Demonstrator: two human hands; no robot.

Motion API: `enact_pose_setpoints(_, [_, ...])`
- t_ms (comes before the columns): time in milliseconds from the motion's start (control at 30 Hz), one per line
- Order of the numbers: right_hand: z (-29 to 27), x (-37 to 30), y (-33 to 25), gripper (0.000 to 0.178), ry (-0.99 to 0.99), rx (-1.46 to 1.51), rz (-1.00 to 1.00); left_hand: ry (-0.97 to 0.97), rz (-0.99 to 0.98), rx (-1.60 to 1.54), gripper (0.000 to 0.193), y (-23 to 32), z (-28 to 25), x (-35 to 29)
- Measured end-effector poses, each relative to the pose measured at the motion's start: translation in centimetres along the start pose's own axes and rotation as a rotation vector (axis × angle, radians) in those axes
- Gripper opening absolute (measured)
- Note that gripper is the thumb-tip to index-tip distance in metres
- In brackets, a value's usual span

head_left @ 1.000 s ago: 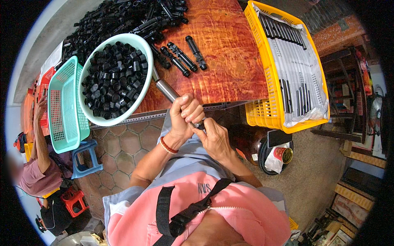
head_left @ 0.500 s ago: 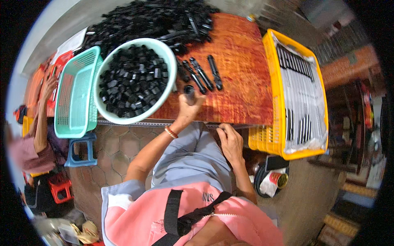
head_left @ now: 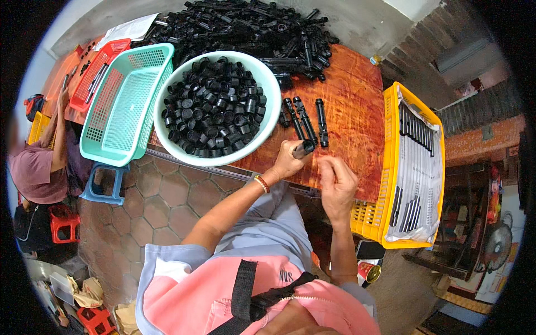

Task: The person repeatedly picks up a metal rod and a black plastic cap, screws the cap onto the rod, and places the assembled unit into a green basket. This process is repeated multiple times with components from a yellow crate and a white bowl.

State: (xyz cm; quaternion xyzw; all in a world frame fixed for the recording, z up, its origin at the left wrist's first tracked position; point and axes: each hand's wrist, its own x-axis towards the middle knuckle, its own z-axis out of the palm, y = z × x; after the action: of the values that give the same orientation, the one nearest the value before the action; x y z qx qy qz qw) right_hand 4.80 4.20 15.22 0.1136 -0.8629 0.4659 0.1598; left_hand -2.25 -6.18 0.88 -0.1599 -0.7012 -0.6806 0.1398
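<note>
My left hand (head_left: pixel 289 160) is closed around a black tube (head_left: pixel 304 147) at the table's front edge, its round end tilted up. My right hand (head_left: pixel 336 181) is raised just beside it, fingers curled together in a pinch; whether anything small sits between them is hidden. Beyond my hands, several long black tubular parts (head_left: pixel 321 123) lie on the reddish wooden table (head_left: pixel 354 106). A pale mint basin (head_left: pixel 273 106) heaped with short black caps (head_left: pixel 215 106) stands to the left of my left hand.
A pile of black parts (head_left: pixel 240 33) covers the table's back. Left of the basin are a green basket (head_left: pixel 120 106) and a red one (head_left: pixel 89 84). At right, a yellow crate (head_left: pixel 391 167) holds rows of black tubes. Another person (head_left: pixel 39 167) works at far left.
My right hand has risen from the table's front edge to beside the left hand. The left hand still grips the black tube. The view has shifted, so things appear displaced.
</note>
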Motion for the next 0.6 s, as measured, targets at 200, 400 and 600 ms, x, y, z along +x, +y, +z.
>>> enact_pose_setpoints(200, [8.4, 4.6, -3.0, 0.009, -0.226, -0.041, -0.33, -0.056, -0.016, 0.003, 0.024, 0.2, -1.0, -0.8])
enact_pose_setpoints(400, [16.3, 7.4, 1.0, 0.013, -0.449, -0.443, -0.265, -0.055, -0.041, 0.028, 0.027, 0.3, -0.8, -0.5])
enact_pose_setpoints(600, [17.1, 8.0, 0.8, 0.015, -0.435, -0.379, -0.211, -0.065, -0.087, 0.06, 0.031, 0.0, -0.5, -0.1])
